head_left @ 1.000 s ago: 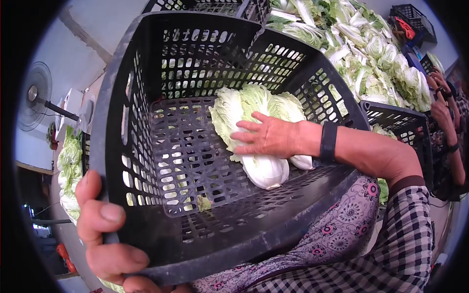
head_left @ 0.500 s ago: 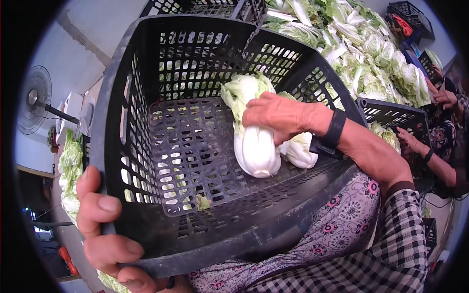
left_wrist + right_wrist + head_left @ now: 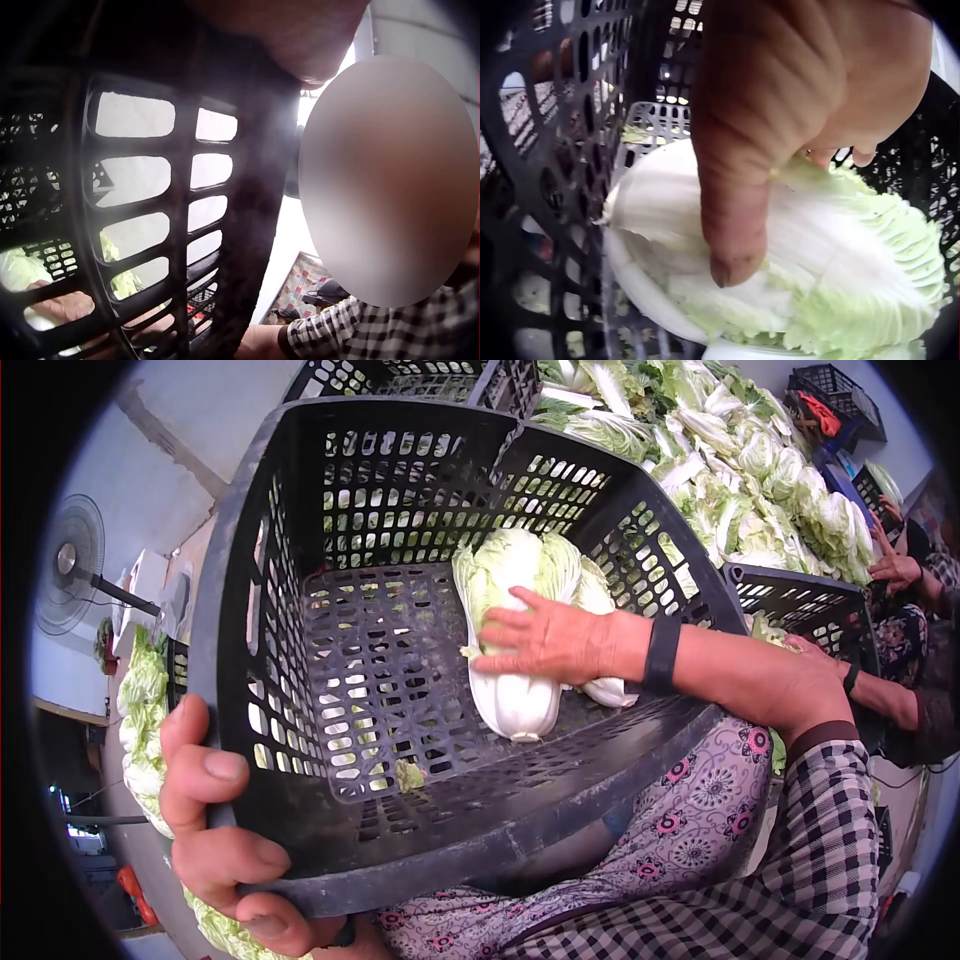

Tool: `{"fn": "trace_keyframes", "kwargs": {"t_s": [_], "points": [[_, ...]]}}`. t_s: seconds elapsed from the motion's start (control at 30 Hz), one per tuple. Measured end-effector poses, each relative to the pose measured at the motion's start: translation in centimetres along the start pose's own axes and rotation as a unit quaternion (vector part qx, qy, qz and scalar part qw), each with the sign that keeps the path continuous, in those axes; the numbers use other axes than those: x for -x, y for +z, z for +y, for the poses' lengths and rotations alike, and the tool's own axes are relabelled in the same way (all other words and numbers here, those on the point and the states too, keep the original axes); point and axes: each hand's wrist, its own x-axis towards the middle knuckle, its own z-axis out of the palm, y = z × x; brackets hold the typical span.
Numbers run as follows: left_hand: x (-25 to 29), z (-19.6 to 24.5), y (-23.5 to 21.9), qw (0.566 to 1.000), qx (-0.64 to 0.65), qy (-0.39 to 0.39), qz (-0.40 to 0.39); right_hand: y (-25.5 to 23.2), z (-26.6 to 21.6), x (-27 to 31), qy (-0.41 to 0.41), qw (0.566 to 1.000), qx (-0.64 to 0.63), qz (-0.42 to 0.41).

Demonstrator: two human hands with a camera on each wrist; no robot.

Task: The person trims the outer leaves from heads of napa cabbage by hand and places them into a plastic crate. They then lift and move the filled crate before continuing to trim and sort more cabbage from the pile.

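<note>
My left hand (image 3: 225, 830) grips the corner of a black plastic crate (image 3: 600, 815), fingers curled over its rim. The crate tilts in front of me, slotted walls all round. Inside, toward its right side, lies a Chinese cabbage (image 3: 515, 705), white base toward me and pale green leaves away. My right hand (image 3: 560, 642) holds this cabbage from above, its fingers spread across the top. In the right wrist view the thumb presses on the side of the cabbage (image 3: 840, 247). A second cabbage (image 3: 607, 692) lies beside it, partly hidden under my hand.
A small leaf scrap (image 3: 408, 775) lies on the crate floor. Beyond rises a large heap of Chinese cabbages (image 3: 740, 470). Another black crate (image 3: 800, 595) stands at right, near another person's arm (image 3: 885, 700). A fan (image 3: 70, 565) and more cabbages (image 3: 145, 730) are at left.
The right hand closed round the cabbage and shifted it, then spread its fingers over it again. Its base points more straight toward me now. The left hand stays on the crate corner.
</note>
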Motion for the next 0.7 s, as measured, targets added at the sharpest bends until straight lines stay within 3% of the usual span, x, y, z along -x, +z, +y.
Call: {"fn": "trace_keyframes", "kwargs": {"t_s": [0.1,0.23,0.37,0.43,0.53,0.57,0.7], "points": [[0.1,0.0,0.2,1.0,0.006,0.004,0.004,0.6,-0.5,0.0,-0.054,0.998,0.0,0.045],[-0.2,0.0,0.0,1.0,0.017,-0.007,-0.005,-0.6,1.5,-0.4,-0.033,0.984,-0.15,-0.089],[-0.1,-0.3,-0.1,0.999,0.031,0.0,-0.009,-2.7,2.8,-0.3,0.029,0.973,-0.227,-0.015],[-0.1,-0.4,-0.2,0.999,0.034,0.003,-0.015,-3.1,3.9,-0.1,0.064,0.959,-0.258,0.094],[-0.3,-0.4,-0.6,0.999,0.027,0.01,-0.034,-5.6,4.8,0.9,0.186,0.895,-0.379,0.141],[-0.4,-0.6,-0.8,0.999,0.031,0.016,-0.042,-6.4,5.1,1.3,0.198,0.85,-0.453,0.182],[-0.6,-0.9,-0.9,0.997,0.034,0.035,-0.059,-9.2,5.5,2.4,0.241,0.721,-0.549,0.347]]}}
